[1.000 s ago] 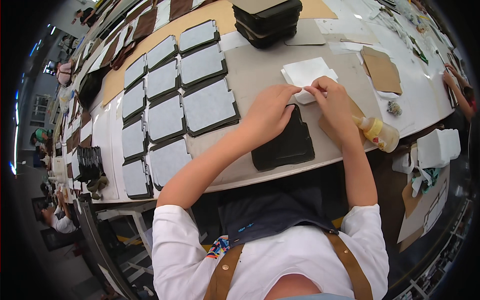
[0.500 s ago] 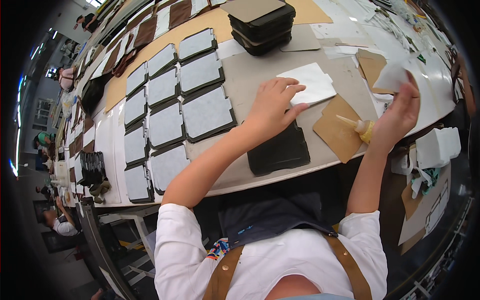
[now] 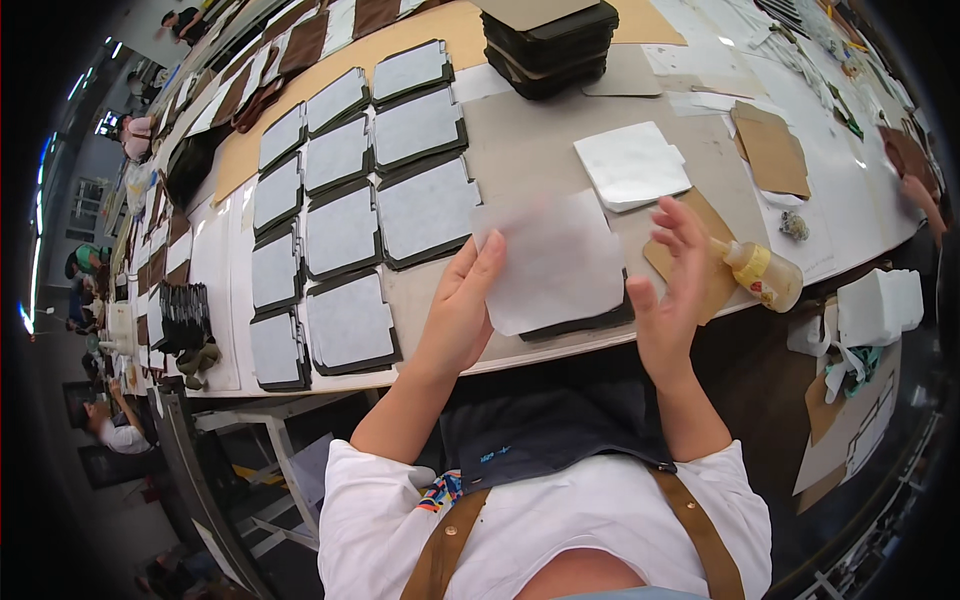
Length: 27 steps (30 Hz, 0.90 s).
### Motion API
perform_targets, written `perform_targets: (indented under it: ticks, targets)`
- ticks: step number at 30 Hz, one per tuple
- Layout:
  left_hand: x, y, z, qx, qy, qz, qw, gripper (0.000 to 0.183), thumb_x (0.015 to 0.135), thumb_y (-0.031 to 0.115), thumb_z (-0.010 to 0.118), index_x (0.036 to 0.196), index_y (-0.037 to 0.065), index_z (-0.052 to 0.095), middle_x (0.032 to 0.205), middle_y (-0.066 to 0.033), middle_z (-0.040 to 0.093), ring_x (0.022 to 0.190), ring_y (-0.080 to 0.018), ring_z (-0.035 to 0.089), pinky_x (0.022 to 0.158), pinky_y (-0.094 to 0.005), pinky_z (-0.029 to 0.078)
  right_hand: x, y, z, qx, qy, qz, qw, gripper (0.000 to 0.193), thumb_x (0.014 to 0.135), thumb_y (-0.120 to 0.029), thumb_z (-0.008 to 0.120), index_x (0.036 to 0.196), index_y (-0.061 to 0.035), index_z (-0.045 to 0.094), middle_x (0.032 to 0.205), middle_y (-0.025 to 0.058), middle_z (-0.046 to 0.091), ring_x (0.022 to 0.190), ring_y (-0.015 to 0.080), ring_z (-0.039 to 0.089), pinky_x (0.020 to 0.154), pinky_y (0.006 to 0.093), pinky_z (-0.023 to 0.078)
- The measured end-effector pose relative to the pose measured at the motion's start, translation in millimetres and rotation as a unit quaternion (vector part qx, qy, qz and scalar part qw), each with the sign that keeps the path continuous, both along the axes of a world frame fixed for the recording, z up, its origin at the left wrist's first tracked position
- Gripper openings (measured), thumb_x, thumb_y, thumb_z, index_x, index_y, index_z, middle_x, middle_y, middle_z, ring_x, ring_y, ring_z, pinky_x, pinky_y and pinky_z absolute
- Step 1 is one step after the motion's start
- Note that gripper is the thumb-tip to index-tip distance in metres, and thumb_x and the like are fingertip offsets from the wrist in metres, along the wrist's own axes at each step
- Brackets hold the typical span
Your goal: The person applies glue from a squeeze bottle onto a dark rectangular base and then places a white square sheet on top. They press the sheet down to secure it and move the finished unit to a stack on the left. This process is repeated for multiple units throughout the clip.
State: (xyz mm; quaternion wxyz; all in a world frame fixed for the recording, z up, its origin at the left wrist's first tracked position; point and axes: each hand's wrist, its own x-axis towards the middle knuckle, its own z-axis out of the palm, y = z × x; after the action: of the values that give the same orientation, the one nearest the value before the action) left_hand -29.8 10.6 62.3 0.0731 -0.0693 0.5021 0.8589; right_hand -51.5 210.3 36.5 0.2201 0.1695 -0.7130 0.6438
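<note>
A thin white sheet [image 3: 555, 265] is pinched at its left edge by my left hand [image 3: 465, 305], thumb on top. The sheet hangs over a black panel [image 3: 592, 327] at the table's front edge and hides most of it. To the right of the sheet, my right hand [image 3: 672, 285] is raised with fingers apart and nothing in it. Behind it lies a tan card [image 3: 714, 290], partly covered, with a yellow-labelled squeeze bottle [image 3: 770, 277] lying at its right. Beyond the sheet rests a pile of white sheets [image 3: 632, 165] with a notched edge.
Rows of black panels topped with pale grey sheets [image 3: 340, 235] cover the table's left. A tall stack of black panels [image 3: 548, 50] stands at the back. Brown cards [image 3: 770, 150] lie at right. Other people work at far left, and another person's hand [image 3: 922, 200] shows at far right.
My left hand has come from the white pile toward me and now grips a white sheet. My right hand, earlier holding a blurred white sheet at right, has moved left and is empty.
</note>
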Motion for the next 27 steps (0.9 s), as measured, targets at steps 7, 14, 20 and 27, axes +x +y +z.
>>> perform_targets:
  ticks: [7,14,20,27]
  targets:
    - [6.3,-16.2,-36.1,-0.057,-0.019,-0.058,0.997,0.049,0.110,0.039,0.043,0.137,0.000,0.056,0.126,-0.0071,0.066,0.112,-0.0118,0.063,0.093,-0.0277,0.050,9.4,8.8,-17.6,-0.092,-0.315,0.139,0.934,0.030,0.096,-0.015,0.070,0.119,0.0043,0.066,0.102,0.0035,0.070,0.092,0.0068,0.062,0.084,0.0232,0.049]
    - [10.5,-11.7,-37.9,-0.187,0.029,-0.053,0.980,0.056,0.111,0.042,0.038,0.136,-0.004,0.058,0.127,-0.0070,0.064,0.111,-0.0095,0.057,0.097,-0.0256,0.045,8.8,2.0,-17.5,-0.030,-0.243,0.094,0.965,0.031,0.098,-0.009,0.066,0.127,0.0019,0.063,0.098,0.0042,0.071,0.084,0.0057,0.063,0.073,0.0195,0.049]
    - [8.1,-10.8,-44.3,-0.196,0.079,-0.059,0.976,0.054,0.111,0.038,0.036,0.141,-0.004,0.054,0.147,-0.0073,0.055,0.120,-0.0117,0.056,0.106,-0.0279,0.040,8.5,15.3,-15.1,-0.029,-0.326,0.141,0.934,0.033,0.100,-0.010,0.062,0.129,0.0049,0.060,0.100,0.0063,0.072,0.085,0.0060,0.064,0.076,0.0203,0.050]
    - [7.9,-7.7,-51.5,-0.218,0.092,-0.018,0.971,0.060,0.111,0.043,0.034,0.147,-0.003,0.047,0.139,-0.0098,0.060,0.115,-0.0125,0.060,0.101,-0.0288,0.045,10.4,7.8,-13.4,-0.031,-0.311,0.109,0.944,0.020,0.098,-0.011,0.067,0.112,0.0039,0.067,0.087,0.0019,0.070,0.076,0.0036,0.061,0.069,0.0186,0.047]
